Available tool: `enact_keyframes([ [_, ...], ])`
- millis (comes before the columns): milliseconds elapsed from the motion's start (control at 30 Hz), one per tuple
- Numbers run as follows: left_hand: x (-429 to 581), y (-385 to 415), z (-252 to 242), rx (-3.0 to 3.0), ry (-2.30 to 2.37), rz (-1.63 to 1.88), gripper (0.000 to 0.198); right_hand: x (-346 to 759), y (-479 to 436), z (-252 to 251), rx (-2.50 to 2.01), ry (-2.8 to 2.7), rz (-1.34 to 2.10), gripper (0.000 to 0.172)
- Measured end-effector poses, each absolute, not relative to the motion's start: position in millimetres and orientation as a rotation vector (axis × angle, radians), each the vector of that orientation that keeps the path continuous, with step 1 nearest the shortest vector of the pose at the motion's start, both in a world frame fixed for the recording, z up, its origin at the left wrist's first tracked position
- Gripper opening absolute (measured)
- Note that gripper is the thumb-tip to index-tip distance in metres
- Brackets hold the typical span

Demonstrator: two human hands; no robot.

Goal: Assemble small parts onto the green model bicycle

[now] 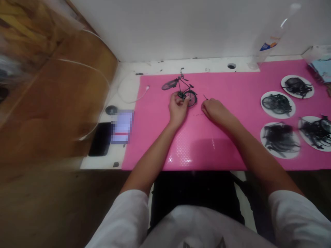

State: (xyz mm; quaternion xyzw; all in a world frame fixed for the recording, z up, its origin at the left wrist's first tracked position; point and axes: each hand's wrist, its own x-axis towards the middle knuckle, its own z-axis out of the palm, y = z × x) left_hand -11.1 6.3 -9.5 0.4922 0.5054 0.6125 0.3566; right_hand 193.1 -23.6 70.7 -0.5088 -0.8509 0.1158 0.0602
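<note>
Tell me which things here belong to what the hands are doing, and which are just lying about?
In hand: small black wire model bicycle, gripped at its rear wheel by the left hand; thin dark pin pinched in the right hand; pink plastic mat beneath.
Lying about: four round white plates of black wire pieces, black flat phone, clear plastic bottle, white cable.

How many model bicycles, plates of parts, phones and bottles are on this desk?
Miniature bicycle, gripped by the left hand: 1
White plates of black wire parts: 4
Black phone: 1
Clear plastic bottle: 1
Total: 7
</note>
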Motion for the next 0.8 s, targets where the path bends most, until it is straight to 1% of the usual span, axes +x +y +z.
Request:
enact_keyframes([
  [100, -11.6, 7.3, -10.6, 1.277, 1.305, 1.592, 0.065, 193.5, -23.7, 65.7, -1.547, -2.586, 0.304, 0.026],
  [200, -12.5, 6.8, -10.1, 1.28, 1.312, 1.59, 0.064, 193.0, -23.0, 61.1, -1.53, -2.578, 0.29, 0.028],
  [333, -13.0, 0.5, -4.1, 1.324, 1.302, 1.591, 0.059, 189.4, -22.3, 59.0, -1.459, -2.548, 0.363, 0.026],
  [600, -6.9, -13.0, 7.2, 1.428, 1.291, 1.554, 0.055, 182.1, -26.5, 48.6, -1.257, -2.236, 0.491, 0.022],
  [667, -5.5, -13.2, 6.9, 1.428, 1.285, 1.548, 0.055, 181.1, -26.3, 44.8, -1.218, -2.182, 0.483, 0.025],
  [800, -3.1, -12.5, 6.1, 1.396, 1.265, 1.534, 0.054, 180.5, -24.2, 40.7, -1.189, -2.118, 0.454, 0.037],
])
